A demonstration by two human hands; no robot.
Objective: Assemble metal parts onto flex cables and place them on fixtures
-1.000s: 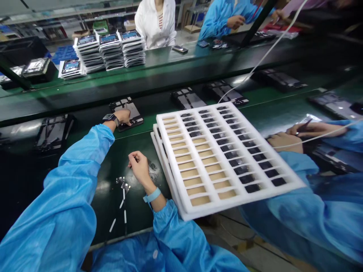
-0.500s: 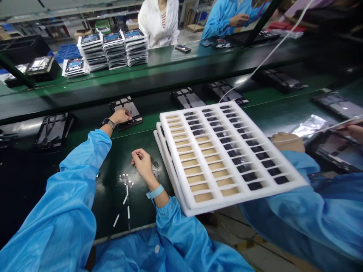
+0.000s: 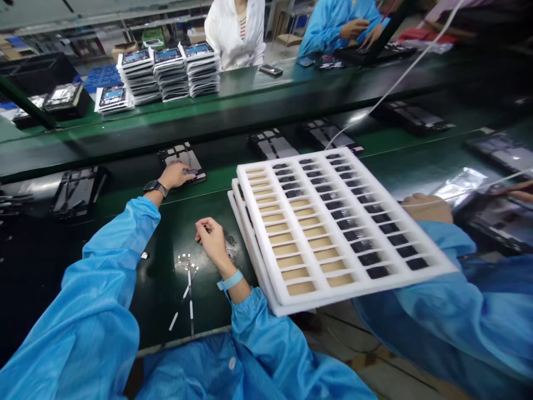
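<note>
My left hand, with a watch on the wrist, reaches over the front right corner of a dark flat device with pale grey panels. Its fingers are drawn together there, against a small dark grey shape I cannot make out. Above the green bench, my right hand is closed in a pinch, with a blue band on the wrist; a small dark bit shows between its fingers. Small flex-cable parts and white strips lie on the bench in front of me.
Stacked white foam trays holding black parts jut over the bench at my right. Beyond them is a co-worker's hand. More devices lie along the green line. A white cable hangs across. Stacks stand on the far ledge.
My left hand has drawn slightly back towards me at the device's corner. Devices on the line have shifted a little left. My right hand keeps its pinch, nearly still.
</note>
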